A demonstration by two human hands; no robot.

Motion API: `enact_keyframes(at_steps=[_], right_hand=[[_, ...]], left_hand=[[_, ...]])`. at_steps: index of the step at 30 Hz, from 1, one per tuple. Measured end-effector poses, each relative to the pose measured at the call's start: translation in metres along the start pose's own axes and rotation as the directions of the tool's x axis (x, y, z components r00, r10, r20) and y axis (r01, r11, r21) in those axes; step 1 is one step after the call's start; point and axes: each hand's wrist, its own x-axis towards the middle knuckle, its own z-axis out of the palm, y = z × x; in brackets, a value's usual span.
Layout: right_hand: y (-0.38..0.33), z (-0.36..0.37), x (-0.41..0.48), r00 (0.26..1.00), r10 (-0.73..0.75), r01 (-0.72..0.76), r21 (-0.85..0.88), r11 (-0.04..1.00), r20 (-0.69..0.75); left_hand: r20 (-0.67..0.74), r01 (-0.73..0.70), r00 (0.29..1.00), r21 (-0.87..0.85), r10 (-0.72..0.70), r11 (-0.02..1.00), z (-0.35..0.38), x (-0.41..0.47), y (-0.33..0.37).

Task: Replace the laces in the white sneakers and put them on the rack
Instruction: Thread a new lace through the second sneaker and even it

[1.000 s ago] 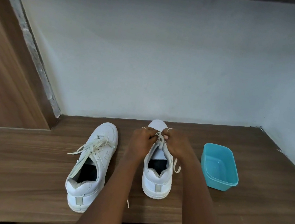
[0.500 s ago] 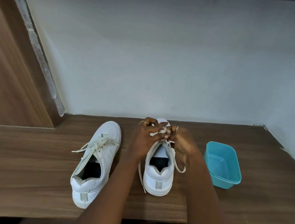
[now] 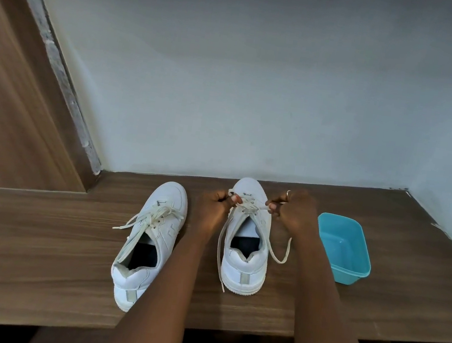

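1. While the left hand [image 3: 215, 204] and right hand [image 3: 293, 212] each pinch a lace [image 3: 248, 203] end above a white sneaker [image 3: 243, 267] on the worktop [image 3: 34, 246], pulling both ends evenly should seat the crossing flat.
2. The second sneaker [image 3: 151, 236] lies to the left; a blue tub [image 3: 351, 264] crowds the right; the worktop's front edge is near.

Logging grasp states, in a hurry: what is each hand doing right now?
Left hand: closed, pinching the lace over the sneaker toe end.
Right hand: closed, pinching the same lace's other strand.
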Motion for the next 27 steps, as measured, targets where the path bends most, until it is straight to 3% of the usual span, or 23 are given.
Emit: enact_keyframes(at_steps=[4, 8, 18, 27], right_hand=[[0.007, 0.004, 0.004, 0.994, -0.086, 0.068, -0.258, 0.964, -0.063], [0.018, 0.010, 0.008, 0.986, -0.087, 0.023, -0.408, 0.913, -0.139], [0.031, 0.021, 0.014, 0.969, 0.024, -0.123, -0.396, 0.910, -0.246], [0.028, 0.024, 0.007, 0.970, -0.035, -0.104, -0.537, 0.837, -0.241]], left_hand=[[-0.052, 0.031, 0.998, 0.057, -0.028, 0.998, -0.003, 0.000, -0.003], [-0.077, 0.100, 0.992, 0.049, -0.096, 0.994, -0.007, 0.000, -0.007], [-0.162, 0.134, 0.980, 0.088, -0.118, 0.987, -0.009, -0.010, -0.001], [-0.201, 0.182, 0.965, 0.062, -0.166, 0.981, -0.007, -0.013, -0.003]])
